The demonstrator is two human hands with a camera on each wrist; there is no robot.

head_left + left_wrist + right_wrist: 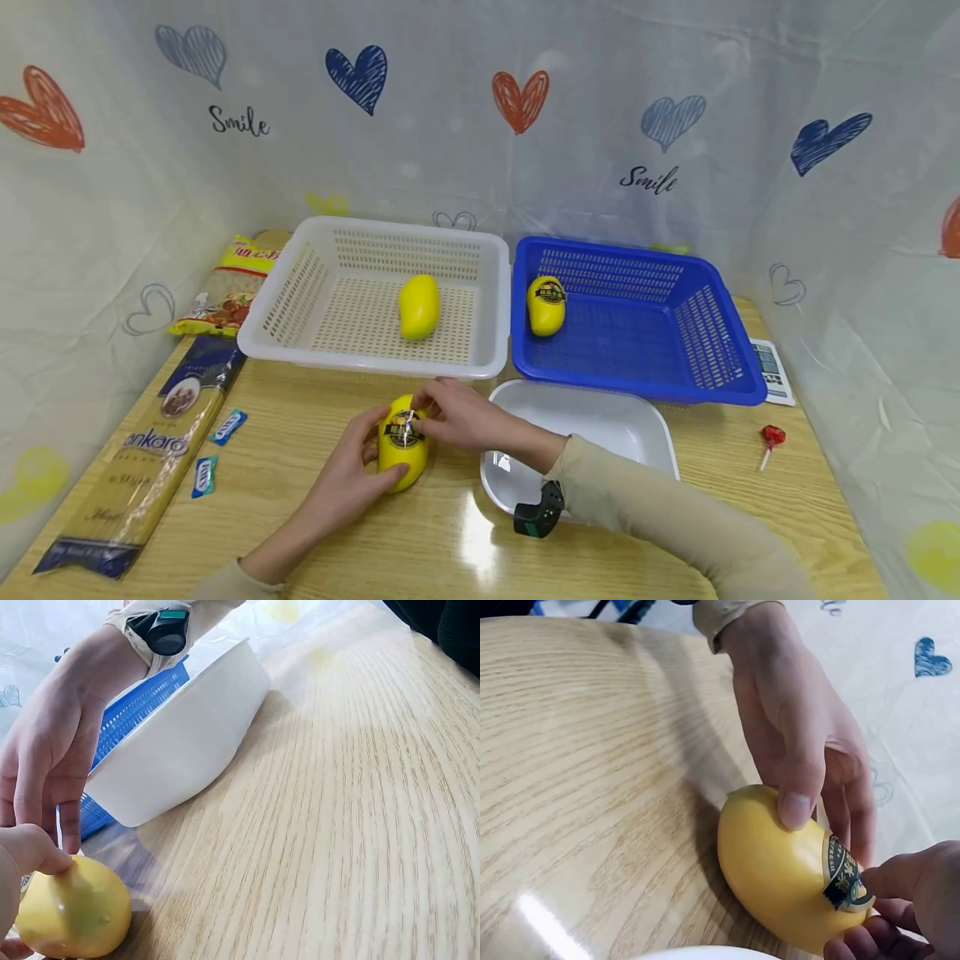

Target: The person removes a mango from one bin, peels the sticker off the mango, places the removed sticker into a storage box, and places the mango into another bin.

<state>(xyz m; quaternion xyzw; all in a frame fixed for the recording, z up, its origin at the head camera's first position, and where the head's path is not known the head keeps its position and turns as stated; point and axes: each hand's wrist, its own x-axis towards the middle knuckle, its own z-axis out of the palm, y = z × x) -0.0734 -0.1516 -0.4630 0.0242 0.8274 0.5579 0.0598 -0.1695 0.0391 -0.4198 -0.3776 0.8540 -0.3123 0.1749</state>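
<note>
A yellow mango (401,469) with a dark label (400,431) is held on the near side of the white basket. My left hand (343,473) grips it from the left, thumb on the near end and fingers along the far side. From the right, my right hand (467,418) reaches over and has its thumb and curled fingers at the label's edge. The right wrist view shows the right thumb (896,877) against the label (845,877), one end of which stands out from the skin. Underneath, the mango's lower side is hidden.
A white basket (375,364) with one mango (419,307) and a blue basket (637,387) with a labelled mango (547,317) stand behind. A white tub (652,417) sits under my right forearm. Noodles (142,450), candies (228,426), a snack bag (236,279) and a lollipop (772,435) lie around.
</note>
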